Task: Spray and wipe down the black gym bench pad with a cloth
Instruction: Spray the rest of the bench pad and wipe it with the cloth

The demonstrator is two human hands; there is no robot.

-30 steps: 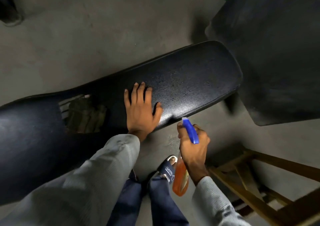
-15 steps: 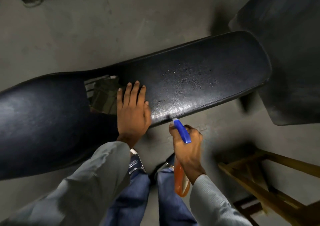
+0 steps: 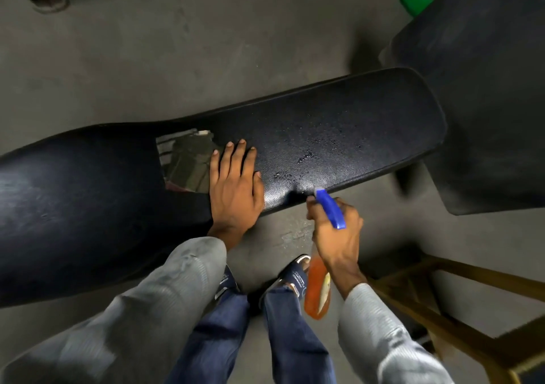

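We look down on the black bench pad (image 3: 339, 136), running across the concrete floor (image 3: 177, 59). Our left hand (image 3: 236, 190) lies flat on the pad near its torn gap (image 3: 184, 162), fingers straight and close together. Right of it, droplets bead the pad. Just off the pad's near edge, our right hand (image 3: 336, 233) grips a spray bottle (image 3: 318, 289).

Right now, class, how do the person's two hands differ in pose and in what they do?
The left hand lies flat, fingers straight, on the black bench pad; the right hand curls round the spray bottle. The left rests on the pad; the right is off its near edge. Both wear grey sleeves.
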